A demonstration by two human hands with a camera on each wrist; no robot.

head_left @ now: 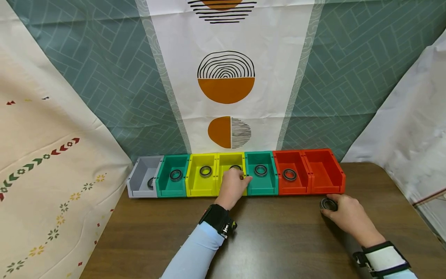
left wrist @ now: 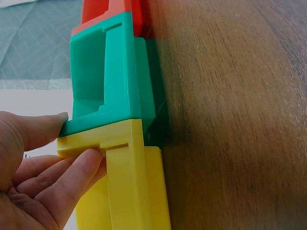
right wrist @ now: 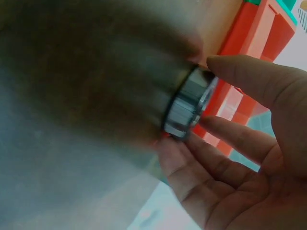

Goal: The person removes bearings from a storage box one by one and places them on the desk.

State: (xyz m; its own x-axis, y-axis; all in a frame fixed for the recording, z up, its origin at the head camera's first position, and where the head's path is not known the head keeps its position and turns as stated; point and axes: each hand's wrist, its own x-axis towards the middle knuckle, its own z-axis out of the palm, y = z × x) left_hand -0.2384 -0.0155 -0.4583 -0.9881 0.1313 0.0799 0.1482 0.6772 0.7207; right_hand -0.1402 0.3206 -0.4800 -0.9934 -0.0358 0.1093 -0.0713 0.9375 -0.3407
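At the table's right my right hand [head_left: 350,215] pinches a ring-shaped ball bearing [head_left: 328,204] between thumb and fingers, just in front of the rightmost red bin [head_left: 324,170]. The right wrist view shows the bearing's shiny outer rim [right wrist: 184,108] held at the fingertips. My left hand [head_left: 232,186] reaches to the right-hand yellow bin [head_left: 226,159]. In the left wrist view its thumb lies on the teal side wall [left wrist: 100,122] and its fingers on the yellow side wall [left wrist: 98,139], gripping the two adjoining walls. A bearing [head_left: 235,167] in that yellow bin is partly hidden by the hand.
The bins form one row at the back. Single bearings lie in the left red bin [head_left: 289,174], right teal bin [head_left: 260,170], left yellow bin [head_left: 205,171], left teal bin [head_left: 175,175] and grey bin [head_left: 141,182]. Cloth hangs behind the wooden table [head_left: 278,240].
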